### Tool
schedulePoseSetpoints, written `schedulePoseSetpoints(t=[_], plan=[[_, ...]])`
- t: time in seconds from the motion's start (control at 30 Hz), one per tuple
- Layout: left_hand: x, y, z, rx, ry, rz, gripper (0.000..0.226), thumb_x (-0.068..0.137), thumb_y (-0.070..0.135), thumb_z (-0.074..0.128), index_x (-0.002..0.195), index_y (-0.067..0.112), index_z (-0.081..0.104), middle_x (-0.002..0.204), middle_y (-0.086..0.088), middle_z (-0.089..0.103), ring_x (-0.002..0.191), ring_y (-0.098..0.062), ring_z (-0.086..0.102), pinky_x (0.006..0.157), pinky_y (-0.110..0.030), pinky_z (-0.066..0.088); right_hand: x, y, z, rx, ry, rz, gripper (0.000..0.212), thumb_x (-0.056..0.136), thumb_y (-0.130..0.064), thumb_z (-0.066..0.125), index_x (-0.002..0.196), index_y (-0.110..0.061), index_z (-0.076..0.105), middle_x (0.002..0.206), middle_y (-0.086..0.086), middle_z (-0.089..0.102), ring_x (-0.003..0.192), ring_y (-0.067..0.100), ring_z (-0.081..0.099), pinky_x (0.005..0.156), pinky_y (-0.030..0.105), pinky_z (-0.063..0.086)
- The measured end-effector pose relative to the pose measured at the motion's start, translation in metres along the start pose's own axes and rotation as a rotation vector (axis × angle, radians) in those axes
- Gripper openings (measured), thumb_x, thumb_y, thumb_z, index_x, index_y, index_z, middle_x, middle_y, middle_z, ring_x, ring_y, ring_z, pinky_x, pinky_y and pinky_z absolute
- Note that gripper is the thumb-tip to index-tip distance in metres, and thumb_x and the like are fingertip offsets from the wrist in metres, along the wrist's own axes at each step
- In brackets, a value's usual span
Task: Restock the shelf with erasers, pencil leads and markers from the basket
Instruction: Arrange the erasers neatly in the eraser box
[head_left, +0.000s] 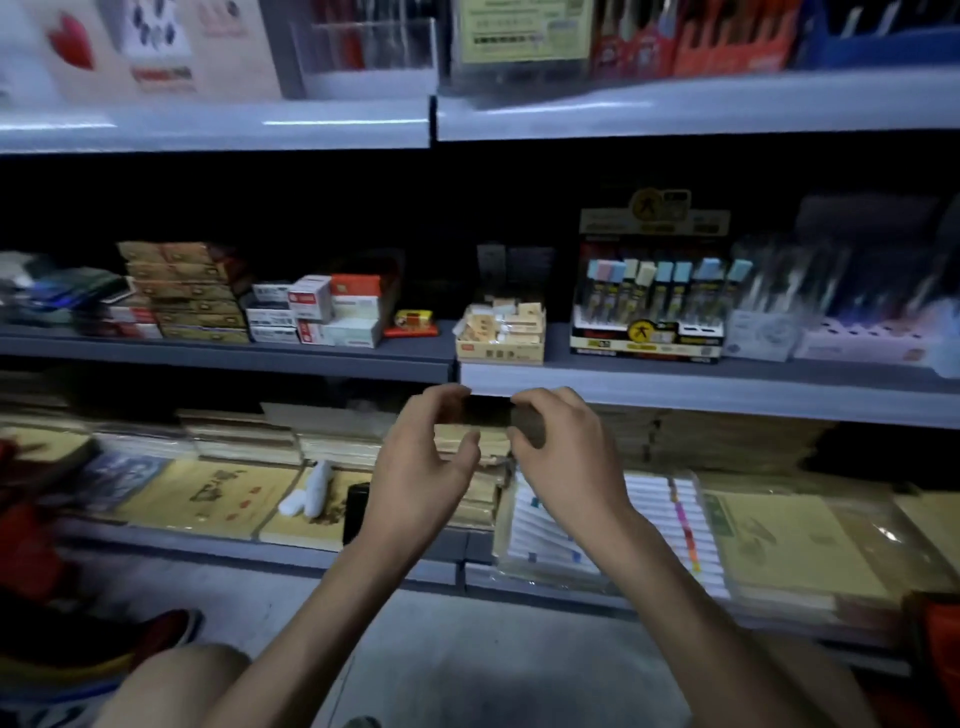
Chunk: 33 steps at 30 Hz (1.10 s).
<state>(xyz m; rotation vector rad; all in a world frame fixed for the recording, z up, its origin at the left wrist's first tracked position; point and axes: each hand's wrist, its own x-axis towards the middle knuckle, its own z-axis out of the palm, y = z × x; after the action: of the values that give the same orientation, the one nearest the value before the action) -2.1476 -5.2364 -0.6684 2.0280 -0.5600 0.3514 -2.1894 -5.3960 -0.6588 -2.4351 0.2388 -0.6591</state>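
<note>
Both hands are raised in front of the shelving, and between them sits a small dark pack (485, 411), oblong, almost black and level, hanging just near of the pale front lip of the middle shelf (727, 395). The left hand (426, 467) pinches its left end between thumb and curled fingers; the right hand (566, 462) grips the right end the same way, thumb underneath. The pack is too dim and blurred to show any print, and I cannot tell whether it holds erasers, leads or something else. Just beyond it, on the middle shelf, stands an open cardboard tray (498, 354) heaped with small cream-wrapped erasers, with a red mark and dark characters on its front wall that are too soft to read. To its right is a black-and-yellow lead display (644, 340) of clear tubes with blue, pink and cream caps, carrying a round yellow logo with a dark figure on both header and base — the lettering around it is illegible. Left of the tray sit white and red boxes (332, 312), their labels blurred. On the lower shelf, near the right hand, lies a clear pack of white pens (670, 499) with coloured bands.
</note>
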Motion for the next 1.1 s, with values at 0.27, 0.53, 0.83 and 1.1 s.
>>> schedulePoseSetpoints(t=[0.27, 0.53, 0.83, 1.1], plan=[[0.058, -0.041, -0.002, 0.137, 0.075, 0.053, 0.048, 0.096, 0.035, 0.067, 0.141, 0.032, 0.050, 0.134, 0.013, 0.057, 0.122, -0.004, 0.056, 0.099, -0.035, 0.052, 0.046, -0.010, 0.030, 0.017, 0.087, -0.028, 0.038, 0.097, -0.029, 0.064, 0.135, -0.028, 0.060, 0.132, -0.010, 0.055, 0.112, 0.014, 0.058, 0.090, 0.036, 0.053], [0.113, -0.068, 0.028, 0.240, 0.008, 0.161, 0.047, 0.097, 0.040, 0.062, 0.142, 0.032, 0.049, 0.133, 0.011, 0.053, 0.119, -0.013, 0.056, 0.092, -0.040, 0.052, 0.084, 0.010, 0.035, -0.131, 0.267, -0.032, 0.034, 0.096, -0.021, 0.065, 0.130, -0.023, 0.065, 0.122, -0.008, 0.054, 0.106, 0.016, 0.058, 0.077, 0.027, 0.042], [0.142, -0.057, 0.011, 0.313, 0.062, 0.282, 0.038, 0.096, 0.034, 0.067, 0.132, 0.026, 0.059, 0.119, 0.003, 0.055, 0.108, -0.020, 0.058, 0.084, -0.041, 0.052, 0.103, -0.009, 0.016, -0.210, 0.218, -0.116, 0.035, 0.095, -0.018, 0.065, 0.130, -0.021, 0.065, 0.120, -0.006, 0.054, 0.107, 0.016, 0.057, 0.078, 0.029, 0.049], [0.111, -0.030, -0.012, 0.332, 0.042, 0.314, 0.055, 0.093, 0.042, 0.067, 0.144, 0.028, 0.051, 0.131, 0.001, 0.056, 0.120, -0.021, 0.055, 0.094, -0.043, 0.049, 0.064, -0.025, 0.003, -0.245, 0.176, -0.068, 0.034, 0.095, -0.022, 0.066, 0.129, -0.022, 0.063, 0.113, -0.006, 0.052, 0.104, 0.015, 0.053, 0.071, 0.034, 0.051]])
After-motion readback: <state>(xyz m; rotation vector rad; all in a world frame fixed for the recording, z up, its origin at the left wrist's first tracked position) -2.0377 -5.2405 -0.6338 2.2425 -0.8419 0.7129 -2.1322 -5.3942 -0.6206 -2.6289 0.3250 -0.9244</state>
